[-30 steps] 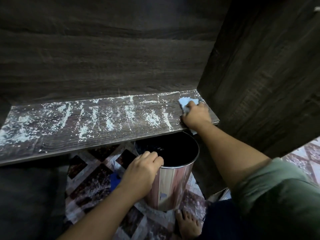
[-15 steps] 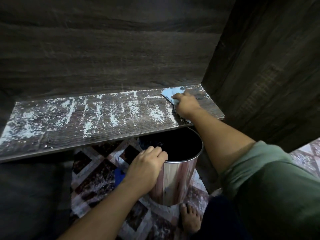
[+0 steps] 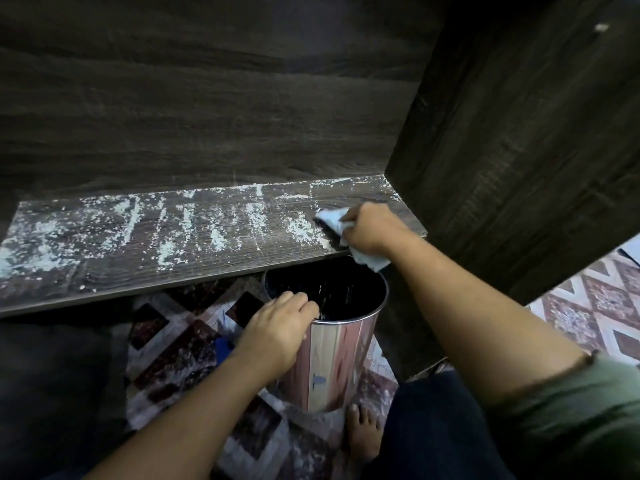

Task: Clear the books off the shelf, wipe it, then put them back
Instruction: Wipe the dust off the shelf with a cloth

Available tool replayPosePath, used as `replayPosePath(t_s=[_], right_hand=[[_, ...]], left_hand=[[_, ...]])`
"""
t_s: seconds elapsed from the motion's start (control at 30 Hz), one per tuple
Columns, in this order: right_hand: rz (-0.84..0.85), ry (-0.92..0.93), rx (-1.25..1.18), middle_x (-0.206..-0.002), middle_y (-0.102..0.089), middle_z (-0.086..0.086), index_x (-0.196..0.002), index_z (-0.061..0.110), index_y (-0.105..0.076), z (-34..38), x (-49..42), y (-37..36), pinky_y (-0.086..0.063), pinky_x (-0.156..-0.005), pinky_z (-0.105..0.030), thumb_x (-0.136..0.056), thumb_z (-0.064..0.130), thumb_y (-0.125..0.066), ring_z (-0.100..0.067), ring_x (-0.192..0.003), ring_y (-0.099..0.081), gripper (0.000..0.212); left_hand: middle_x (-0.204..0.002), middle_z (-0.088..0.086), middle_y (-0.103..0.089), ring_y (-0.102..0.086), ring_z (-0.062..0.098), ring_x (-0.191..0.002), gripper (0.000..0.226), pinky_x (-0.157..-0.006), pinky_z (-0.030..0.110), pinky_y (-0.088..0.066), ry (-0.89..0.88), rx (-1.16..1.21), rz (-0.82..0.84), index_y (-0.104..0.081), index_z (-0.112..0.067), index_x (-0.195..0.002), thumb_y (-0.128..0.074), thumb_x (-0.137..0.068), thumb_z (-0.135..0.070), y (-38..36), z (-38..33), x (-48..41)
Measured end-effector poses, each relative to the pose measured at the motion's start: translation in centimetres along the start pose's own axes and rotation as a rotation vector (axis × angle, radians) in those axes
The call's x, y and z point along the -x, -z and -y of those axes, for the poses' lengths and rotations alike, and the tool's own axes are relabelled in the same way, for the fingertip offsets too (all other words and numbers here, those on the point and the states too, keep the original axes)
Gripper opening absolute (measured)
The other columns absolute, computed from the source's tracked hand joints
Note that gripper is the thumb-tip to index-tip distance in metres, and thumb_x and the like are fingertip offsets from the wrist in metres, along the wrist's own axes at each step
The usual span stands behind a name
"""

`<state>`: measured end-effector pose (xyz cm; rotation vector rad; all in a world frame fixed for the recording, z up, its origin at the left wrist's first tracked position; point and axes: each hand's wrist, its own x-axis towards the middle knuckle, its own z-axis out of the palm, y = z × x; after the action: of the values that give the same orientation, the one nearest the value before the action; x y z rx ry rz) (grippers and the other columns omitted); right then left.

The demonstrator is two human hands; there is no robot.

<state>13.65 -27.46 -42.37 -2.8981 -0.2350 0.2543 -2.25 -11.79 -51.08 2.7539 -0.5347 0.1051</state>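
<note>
The dark wooden shelf [image 3: 104, 271] holds no books and is covered with white dust in streaks. My right hand [image 3: 372, 228] grips a pale blue cloth [image 3: 332, 218] at the shelf's right end, near the front edge, and part of the cloth hangs over that edge. My left hand [image 3: 277, 334] holds the rim of a shiny metal bin [image 3: 341, 362] that stands on the floor just under the shelf's front edge, below the cloth. No books are in view.
The shelf unit's dark side panel [image 3: 519, 150] rises close on the right, and its back panel [image 3: 207, 116] is behind. Patterned floor tiles [image 3: 180, 351] lie below. My bare foot [image 3: 363, 434] is beside the bin.
My right hand has dragged the cloth from the shelf's back right corner forward to the front edge, over the bin. My left hand stays on the bin's rim.
</note>
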Motion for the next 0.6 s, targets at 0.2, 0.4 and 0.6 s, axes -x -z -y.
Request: replayPosePath(t_s=[0.2, 0.4, 0.6], right_hand=[[-0.087, -0.005, 0.001, -0.139, -0.045, -0.015, -0.136, 0.029, -0.052, -0.1, -6.0, 0.0, -0.044, -0.101, -0.036, -0.094, 0.019, -0.048, -0.036, -0.121, -0.050, 0.043], [0.074, 0.056, 0.125, -0.155, -0.019, -0.012, -0.148, 0.041, -0.028, 0.6, -8.7, -3.0, -0.030, -0.112, -0.050, -0.093, 0.014, -0.048, -0.040, -0.136, -0.029, 0.064], [-0.051, 0.189, 0.112, -0.147, -0.035, -0.012, -0.142, 0.040, -0.040, -1.0, -7.0, -4.9, -0.034, -0.107, -0.047, -0.091, 0.017, -0.050, -0.040, -0.126, -0.038, 0.057]], left_hand=[[-0.080, -0.003, -0.051, -0.054, 0.020, -0.075, 0.032, -0.063, 0.033, -0.051, -0.045, 0.031, -0.044, -0.057, -0.017, -0.085, -0.077, -0.061, -0.008, -0.6, 0.5, 0.2], [-0.081, 0.000, -0.052, -0.053, 0.021, -0.075, 0.027, -0.065, 0.033, -0.049, -0.084, 0.050, -0.092, -0.058, -0.015, -0.086, -0.070, -0.065, -0.003, -0.8, 0.6, 0.1], [-0.082, 0.000, -0.051, -0.051, 0.022, -0.076, 0.020, -0.065, 0.035, -0.048, -0.081, 0.050, -0.084, -0.056, -0.016, -0.085, -0.064, -0.070, -0.006, -0.9, 0.9, 0.5]])
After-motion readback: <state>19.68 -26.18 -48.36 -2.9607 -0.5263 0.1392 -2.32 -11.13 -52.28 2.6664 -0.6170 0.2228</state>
